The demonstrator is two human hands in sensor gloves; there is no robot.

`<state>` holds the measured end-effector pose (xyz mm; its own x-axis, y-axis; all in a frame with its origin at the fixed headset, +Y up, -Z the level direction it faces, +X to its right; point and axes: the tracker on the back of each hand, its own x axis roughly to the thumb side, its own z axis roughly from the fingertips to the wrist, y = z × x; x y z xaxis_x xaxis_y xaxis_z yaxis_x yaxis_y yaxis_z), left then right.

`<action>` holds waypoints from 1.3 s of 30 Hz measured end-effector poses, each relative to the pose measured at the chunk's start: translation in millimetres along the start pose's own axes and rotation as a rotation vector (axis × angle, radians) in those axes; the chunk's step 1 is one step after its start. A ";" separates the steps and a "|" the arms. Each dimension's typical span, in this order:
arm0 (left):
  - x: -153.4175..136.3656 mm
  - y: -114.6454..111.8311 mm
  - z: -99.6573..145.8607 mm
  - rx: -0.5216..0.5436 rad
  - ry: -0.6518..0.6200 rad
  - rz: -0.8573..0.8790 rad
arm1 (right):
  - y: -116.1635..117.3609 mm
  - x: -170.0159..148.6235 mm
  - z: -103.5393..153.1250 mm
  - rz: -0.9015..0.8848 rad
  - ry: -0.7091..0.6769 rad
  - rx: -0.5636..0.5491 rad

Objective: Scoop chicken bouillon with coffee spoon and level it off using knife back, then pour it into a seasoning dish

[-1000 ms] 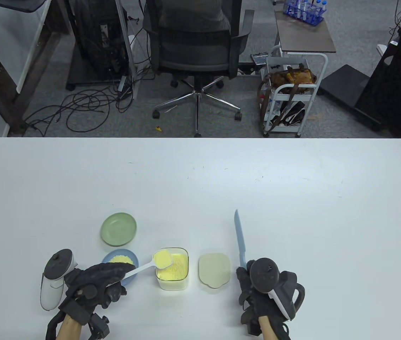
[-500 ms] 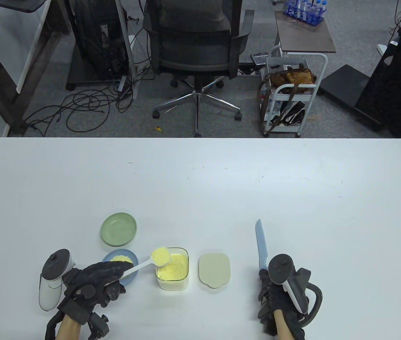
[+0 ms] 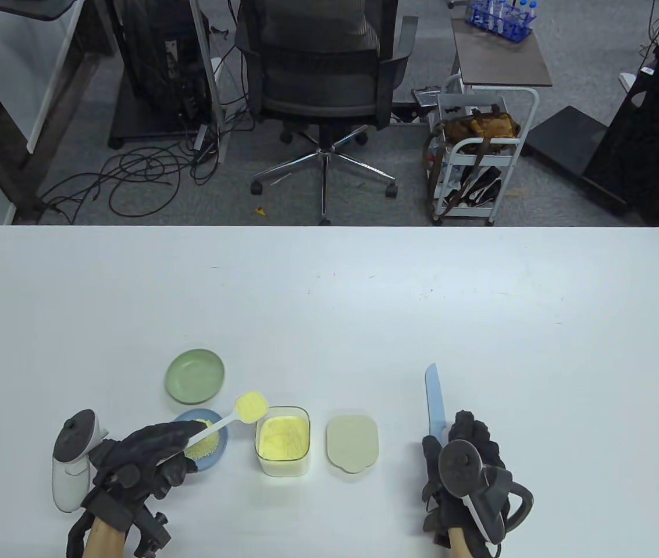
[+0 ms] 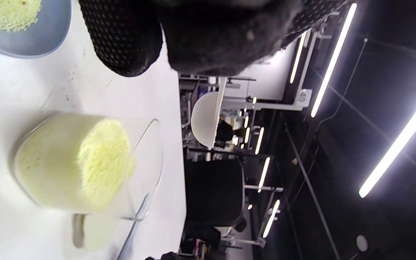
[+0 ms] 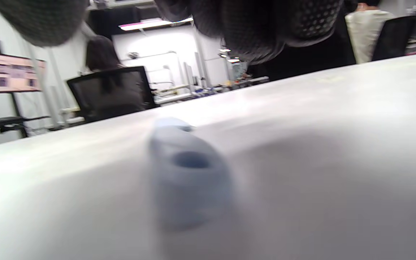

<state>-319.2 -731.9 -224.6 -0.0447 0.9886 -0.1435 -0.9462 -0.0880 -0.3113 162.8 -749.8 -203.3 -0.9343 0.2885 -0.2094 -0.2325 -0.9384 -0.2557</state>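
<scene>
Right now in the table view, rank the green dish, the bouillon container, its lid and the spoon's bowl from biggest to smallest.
1. green dish
2-3. bouillon container and lid: they look about alike, so I won't rank them
4. spoon's bowl, raised nearer the camera, yet clearly smallest

No readable text, labels, brands or numbers in any view. The wall screen at the left edge of the right wrist view shows pale blocks, too blurred to read. A small mark on the white frame in the left wrist view could be digits, but it is too small to tell.
</scene>
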 end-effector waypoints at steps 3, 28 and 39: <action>-0.6 9.5 2.8 0.055 -0.012 0.033 | 1.9 11.1 3.5 -0.044 -0.069 0.040; -38.1 39.1 -5.7 0.466 0.157 -0.071 | 10.3 13.0 15.2 -0.183 -0.174 0.068; -38.6 38.1 -7.5 0.507 0.184 -0.183 | 10.2 13.2 16.4 -0.185 -0.180 0.068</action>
<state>-351.1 -774.4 -238.0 0.1480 0.9407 -0.3053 -0.9707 0.1973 0.1374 143.7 -758.8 -193.3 -0.9058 0.4236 0.0082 -0.4158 -0.8851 -0.2090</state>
